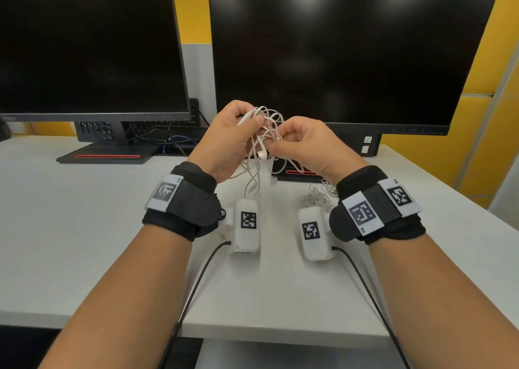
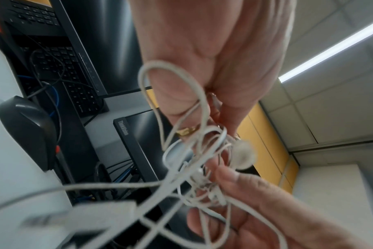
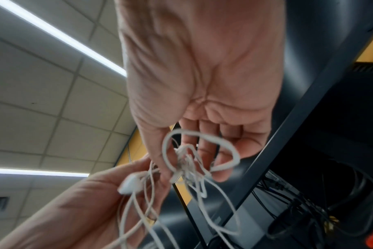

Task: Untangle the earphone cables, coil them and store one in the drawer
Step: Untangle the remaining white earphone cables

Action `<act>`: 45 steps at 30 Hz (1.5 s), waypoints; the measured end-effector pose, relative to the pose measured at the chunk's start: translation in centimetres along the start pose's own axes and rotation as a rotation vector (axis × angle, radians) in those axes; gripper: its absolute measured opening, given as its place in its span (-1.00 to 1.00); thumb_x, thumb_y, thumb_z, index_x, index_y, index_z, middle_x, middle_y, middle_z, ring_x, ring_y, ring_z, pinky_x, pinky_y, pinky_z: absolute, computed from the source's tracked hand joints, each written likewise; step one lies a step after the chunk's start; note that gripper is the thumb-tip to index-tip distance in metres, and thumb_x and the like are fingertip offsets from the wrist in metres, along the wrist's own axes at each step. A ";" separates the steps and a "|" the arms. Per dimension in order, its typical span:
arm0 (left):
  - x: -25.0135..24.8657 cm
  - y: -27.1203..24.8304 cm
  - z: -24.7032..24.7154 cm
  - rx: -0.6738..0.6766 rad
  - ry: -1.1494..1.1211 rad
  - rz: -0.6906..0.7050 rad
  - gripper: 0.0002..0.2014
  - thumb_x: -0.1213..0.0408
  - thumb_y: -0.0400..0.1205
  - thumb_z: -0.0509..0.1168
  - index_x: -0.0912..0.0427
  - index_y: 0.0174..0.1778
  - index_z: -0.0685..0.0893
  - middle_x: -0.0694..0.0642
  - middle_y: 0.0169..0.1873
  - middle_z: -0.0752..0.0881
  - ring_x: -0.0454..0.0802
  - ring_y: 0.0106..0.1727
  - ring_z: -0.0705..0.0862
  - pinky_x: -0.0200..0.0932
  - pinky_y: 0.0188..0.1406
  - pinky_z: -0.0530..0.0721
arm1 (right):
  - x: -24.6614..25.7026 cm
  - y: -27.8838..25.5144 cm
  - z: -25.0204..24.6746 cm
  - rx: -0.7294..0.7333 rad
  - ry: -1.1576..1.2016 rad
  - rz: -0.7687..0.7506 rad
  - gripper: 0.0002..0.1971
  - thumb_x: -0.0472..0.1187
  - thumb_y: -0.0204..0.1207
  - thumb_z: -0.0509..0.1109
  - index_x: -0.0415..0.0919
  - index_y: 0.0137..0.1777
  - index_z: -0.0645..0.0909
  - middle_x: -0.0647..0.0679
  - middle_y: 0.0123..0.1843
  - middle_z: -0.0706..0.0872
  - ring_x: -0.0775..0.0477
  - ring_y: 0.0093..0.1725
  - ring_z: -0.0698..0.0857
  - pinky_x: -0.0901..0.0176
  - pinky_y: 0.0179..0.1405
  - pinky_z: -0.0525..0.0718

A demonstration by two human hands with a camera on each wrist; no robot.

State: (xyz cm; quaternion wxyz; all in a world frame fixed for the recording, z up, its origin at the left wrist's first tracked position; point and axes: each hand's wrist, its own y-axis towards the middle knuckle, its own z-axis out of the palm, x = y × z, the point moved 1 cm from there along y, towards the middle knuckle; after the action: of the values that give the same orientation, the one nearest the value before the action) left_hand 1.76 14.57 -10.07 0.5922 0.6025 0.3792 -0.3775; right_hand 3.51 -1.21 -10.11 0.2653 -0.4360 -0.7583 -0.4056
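Close to the person, two bare arms reach out over a flat white bench (image 1: 84,242). Each wrist wears a black band with a small white box that has a black-and-white square pattern on it.

The left hand (image 1: 224,141) and the right hand (image 1: 303,146) are held up above the bench, close together. Between them is a messy knot of thin white earphone cables (image 1: 265,132). The left hand's fingers are bent around the top part of the knot, and its thumb presses some loops. The right hand pinches a bit of the cable with its thumb and fingertips. One small white earbud (image 1: 263,154) hangs just under the knot, between the two hands. Long loose loops of the cable hang down toward the bench.

In the left wrist view, the cables (image 2: 194,151) wrap over the left hand's thumb (image 2: 172,94), and a gold ring (image 2: 186,130) shows on a finger. In the right wrist view, a loop of cable (image 3: 192,160) sits by the right hand's fingertips (image 3: 221,175).

A second small pile of thin white earphone cable (image 1: 318,196) lies on the bench, just past the right wrist.

Further back stand two big black screens: the left screen (image 1: 90,45) and the right screen (image 1: 351,48). Behind them is a yellow wall (image 1: 477,149).
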 end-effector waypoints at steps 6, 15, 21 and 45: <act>0.0 0.1 -0.6 -0.086 0.072 0.010 -0.97 0.30 0.75 0.18 0.13 0.01 0.50 0.05 -0.26 0.63 -0.14 -0.32 0.60 -0.19 -0.29 0.67 | -0.6 0.2 -0.6 0.003 -0.164 0.004 -0.84 -0.36 0.54 0.43 -0.06 -0.05 0.72 0.04 -0.12 0.74 0.15 -0.13 0.69 0.35 -0.18 0.65; -0.2 -0.3 -0.4 0.038 0.257 -0.125 -0.75 0.60 0.55 0.34 0.11 -0.10 0.65 0.28 0.07 0.73 0.21 -0.01 0.71 0.00 -0.04 0.73 | -1.6 0.9 -1.5 -0.348 -0.196 -0.026 -0.82 -0.38 0.59 0.28 -0.14 -0.13 0.66 0.09 -0.24 0.61 0.17 -0.23 0.58 0.43 -0.34 0.49; 0.3 0.2 -1.0 -0.161 0.439 -0.189 -0.89 0.36 0.66 0.32 0.13 -0.09 0.74 0.07 -0.30 0.67 -0.08 -0.30 0.58 -0.25 -0.36 0.60 | -1.2 0.9 -2.0 -0.474 0.015 -0.031 -0.69 -0.46 0.55 0.21 -0.07 -0.24 0.64 0.07 -0.25 0.63 0.15 -0.25 0.59 0.34 -0.27 0.58; -0.2 -0.1 -1.0 -0.228 0.461 0.051 -0.76 0.12 0.62 0.38 0.24 -0.11 0.79 0.10 -0.29 0.71 -0.14 -0.28 0.61 -0.25 -0.24 0.61 | 1.1 1.3 -1.8 -0.288 0.186 0.251 -0.75 -0.41 0.64 0.18 -0.19 -0.23 0.56 -0.06 -0.25 0.57 0.05 -0.37 0.55 0.28 -0.43 0.57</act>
State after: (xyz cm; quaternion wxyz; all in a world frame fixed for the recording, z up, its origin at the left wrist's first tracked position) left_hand 1.65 15.60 -9.91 0.5635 0.6116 0.5289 -0.1697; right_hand 4.16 -1.84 -7.87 0.3174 -0.5209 -0.6047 -0.5121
